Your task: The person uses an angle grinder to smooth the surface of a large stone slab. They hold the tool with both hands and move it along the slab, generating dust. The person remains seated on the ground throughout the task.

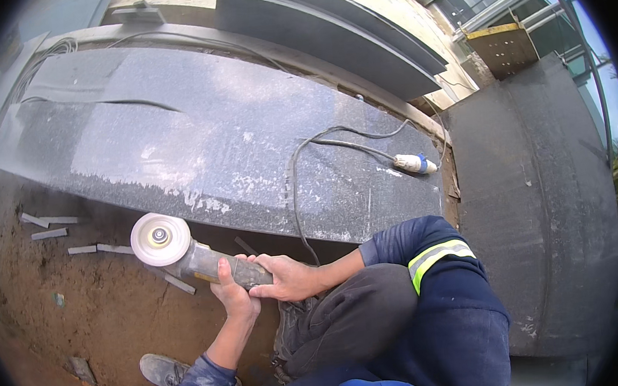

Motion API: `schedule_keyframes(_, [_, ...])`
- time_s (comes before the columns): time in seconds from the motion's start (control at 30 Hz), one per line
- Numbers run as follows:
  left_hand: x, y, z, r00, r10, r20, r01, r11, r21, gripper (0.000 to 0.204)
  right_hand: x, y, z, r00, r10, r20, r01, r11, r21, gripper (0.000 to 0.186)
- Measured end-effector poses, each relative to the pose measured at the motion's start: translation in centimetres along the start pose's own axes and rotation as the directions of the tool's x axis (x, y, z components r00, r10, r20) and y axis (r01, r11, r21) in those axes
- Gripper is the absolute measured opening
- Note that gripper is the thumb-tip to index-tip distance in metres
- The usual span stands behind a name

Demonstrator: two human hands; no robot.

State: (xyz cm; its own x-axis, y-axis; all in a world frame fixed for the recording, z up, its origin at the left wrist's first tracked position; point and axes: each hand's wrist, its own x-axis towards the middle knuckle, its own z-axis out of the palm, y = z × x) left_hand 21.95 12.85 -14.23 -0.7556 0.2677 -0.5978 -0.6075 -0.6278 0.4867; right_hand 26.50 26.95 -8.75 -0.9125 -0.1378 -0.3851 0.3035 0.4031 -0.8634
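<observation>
Both my hands are wrapped round the body of an angle grinder (202, 259), which is tilted so its disc (149, 250) faces up on the left. My left hand (234, 293) grips it from below, thumb up along the side. My right hand (286, 276) closes round the rear end, and a dark cord runs up from behind it. The grinder is in front of the near edge of a long grey stone slab (202, 129), over brown soil (136, 301). Whether the disc is turning I cannot tell.
The cord loops over the slab to a white and blue plug connector (415, 163). Thin stone offcuts (49, 234) lie on the soil. Dark slabs (333, 39) lean at the back, and another dark slab (535, 204) stands right. A coiled cable (58, 47) lies far left.
</observation>
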Motion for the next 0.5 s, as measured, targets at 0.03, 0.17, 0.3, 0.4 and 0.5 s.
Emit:
schedule_keyframes(0.03, [0.0, 0.6, 0.1, 1.000, 0.026, -0.009, -0.026, 1.000, 0.001, 0.047, 0.5, -0.2, 0.3, 0.999, -0.037, -0.014, 0.037, 0.998, 0.047, 0.061])
schedule_keyframes(0.17, [0.4, 1.2, -0.5, 1.000, 0.023, 0.002, -0.024, 0.998, 0.056, 0.048, 1.0, -0.5, 1.0, 0.999, 0.037, -0.010, -0.037, 0.999, 0.029, 0.057])
schedule_keyframes(0.3, [0.6, 1.9, -0.4, 1.000, 0.017, 0.024, -0.018, 1.000, 0.020, 0.041, 1.3, -1.1, 1.4, 0.999, -0.031, -0.041, 0.032, 0.999, 0.043, 0.053])
schedule_keyframes(0.4, [0.5, 2.6, 0.0, 0.999, 0.032, -0.012, -0.032, 0.998, -0.046, 0.032, 1.8, -1.4, 1.3, 1.000, 0.019, -0.007, -0.019, 0.999, 0.048, 0.054])
schedule_keyframes(0.5, [1.2, 2.8, -0.1, 0.999, 0.041, -0.002, -0.041, 0.998, -0.055, 0.030, 2.5, -1.8, 1.3, 1.000, 0.007, -0.003, -0.007, 0.999, 0.041, 0.053])
